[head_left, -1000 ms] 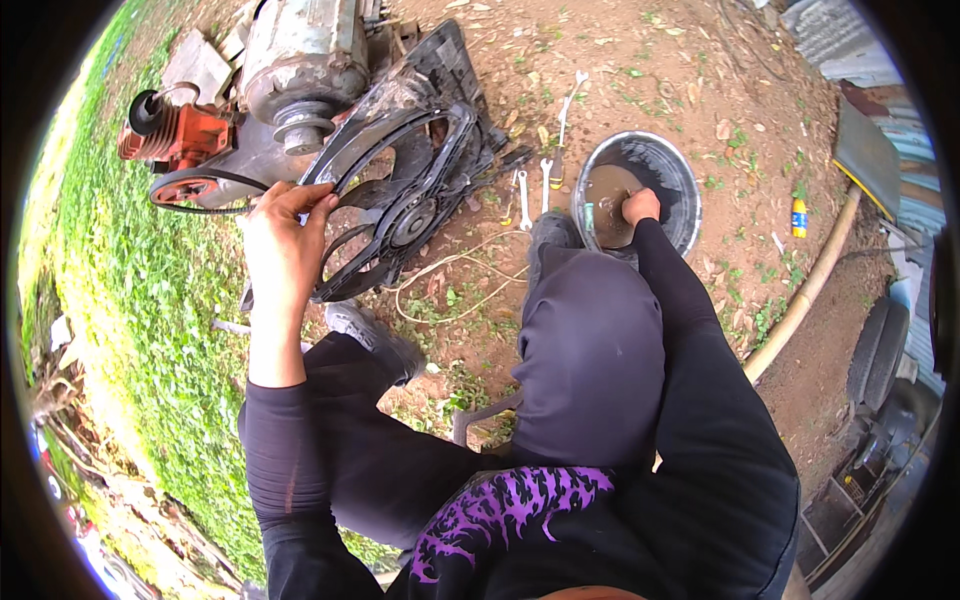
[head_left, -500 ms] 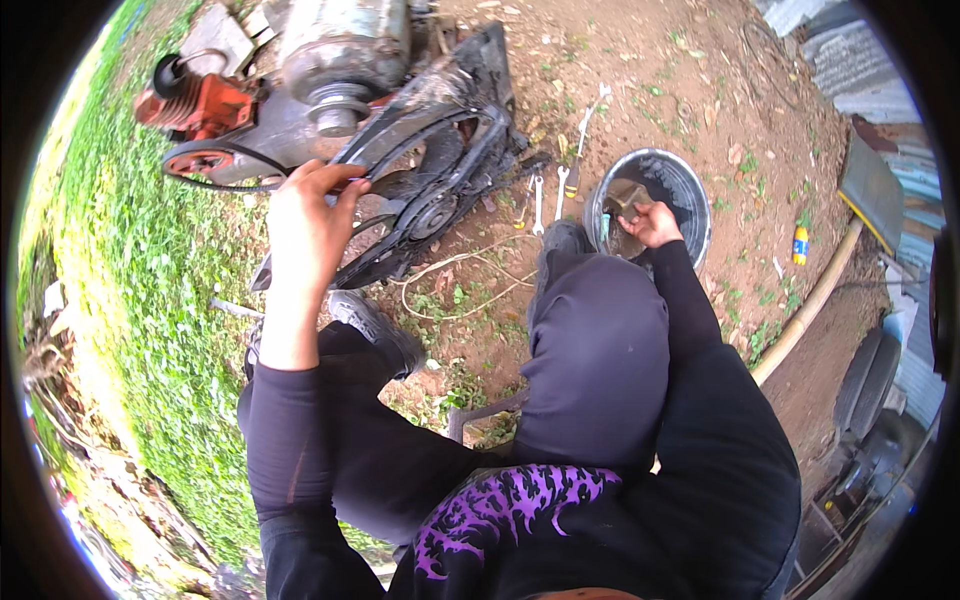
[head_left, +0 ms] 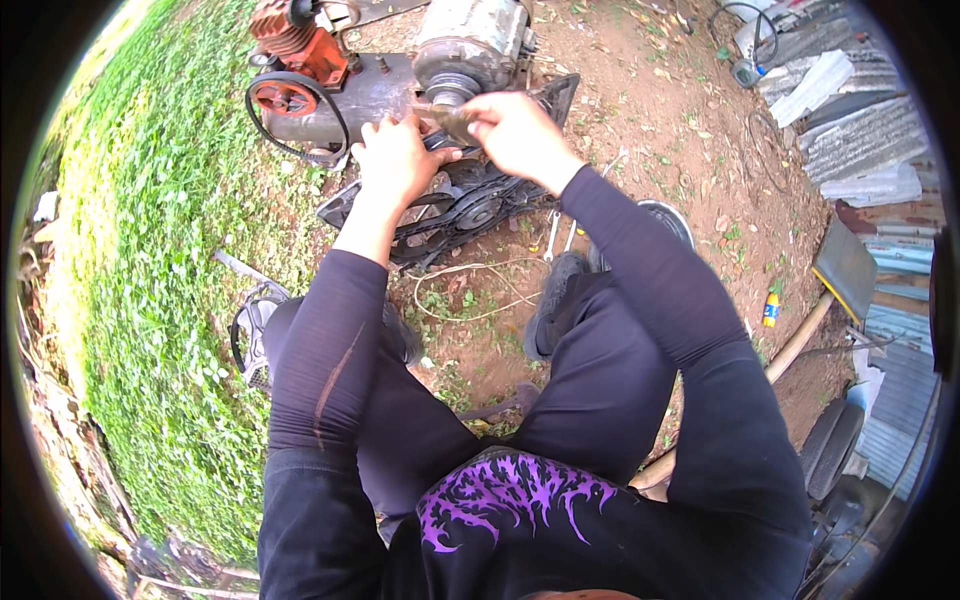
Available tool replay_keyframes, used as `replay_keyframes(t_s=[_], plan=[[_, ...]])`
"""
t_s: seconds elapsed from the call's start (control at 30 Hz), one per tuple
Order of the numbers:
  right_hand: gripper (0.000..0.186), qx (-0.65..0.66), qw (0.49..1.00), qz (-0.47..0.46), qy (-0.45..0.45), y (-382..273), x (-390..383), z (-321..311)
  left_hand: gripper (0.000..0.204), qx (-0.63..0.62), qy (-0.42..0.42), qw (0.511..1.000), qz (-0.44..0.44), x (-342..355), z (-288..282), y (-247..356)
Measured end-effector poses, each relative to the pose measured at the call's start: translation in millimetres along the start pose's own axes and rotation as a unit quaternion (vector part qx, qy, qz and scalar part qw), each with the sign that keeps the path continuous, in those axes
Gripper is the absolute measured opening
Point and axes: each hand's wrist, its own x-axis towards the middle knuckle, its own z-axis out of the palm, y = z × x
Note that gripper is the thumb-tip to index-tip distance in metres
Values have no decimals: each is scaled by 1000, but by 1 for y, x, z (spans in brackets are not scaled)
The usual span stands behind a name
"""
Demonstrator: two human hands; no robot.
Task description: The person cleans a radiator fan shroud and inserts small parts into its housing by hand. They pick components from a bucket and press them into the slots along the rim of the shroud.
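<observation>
A black fan shroud [head_left: 490, 208] with a round hub stands tilted on the ground ahead of me. My left hand [head_left: 398, 160] grips its upper edge, thumb apart from the fingers. Just to the right, my right hand [head_left: 515, 135] pinches a limp-looking brownish piece [head_left: 457, 123] against or just above the same edge. I cannot make out whether that piece is a rag or a sponge. The black bucket [head_left: 668, 215] is mostly behind my right forearm; only part of its rim shows.
Beyond the shroud stand a compressor with a red pump head [head_left: 295, 45] and a grey motor [head_left: 465, 45]. Wrenches [head_left: 552, 235] and a loop of cord [head_left: 430, 300] lie on the dirt. A yellow bottle [head_left: 770, 310] and a long-handled shovel [head_left: 845, 270] are at right.
My right hand has come out of the bucket with the brownish piece and moved up and left to the shroud. My left hand stays on the shroud's edge. The view has shifted.
</observation>
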Motion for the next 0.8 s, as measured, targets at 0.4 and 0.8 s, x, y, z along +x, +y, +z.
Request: replay_keyframes(t_s=[0.4, 0.8], plan=[[31, -281, 947, -108, 115, -1, -29, 43, 59, 103, -99, 989, 28, -18, -11, -4], [30, -222, 937, 206, 173, 18, -51, -29, 63, 175, -116, 974, 91, -41, -23, 12]])
